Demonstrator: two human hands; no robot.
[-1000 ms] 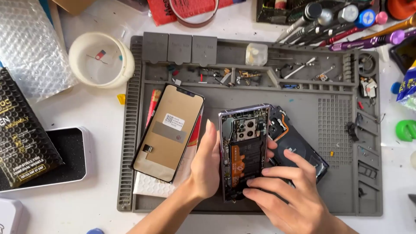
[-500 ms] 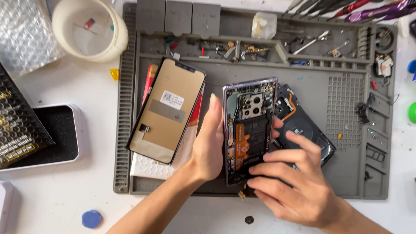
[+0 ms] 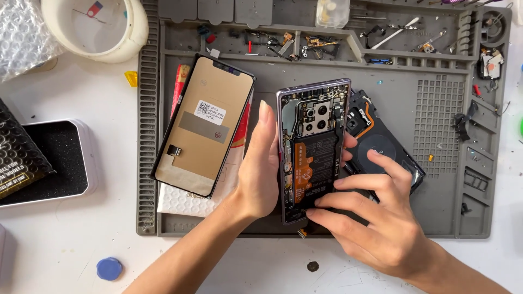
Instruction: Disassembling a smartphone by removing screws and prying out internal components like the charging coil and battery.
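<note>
Tape roll [image 3: 95, 27] top left; blue cap [image 3: 109, 268] below; bubble wrap [image 3: 24, 32].

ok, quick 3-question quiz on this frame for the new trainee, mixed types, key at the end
1. True or false: the opened phone frame lies with its battery and camera modules facing up.
2. Which hand grips the phone frame's long edge? A) left hand B) right hand C) neither
3. Fill in: the detached display panel lies to the ______ of the phone frame in the picture, on the grey work mat.

Key
1. True.
2. A; the left hand's palm lies along the edge, while the right hand's fingertips press near the lower end.
3. Left.
</note>
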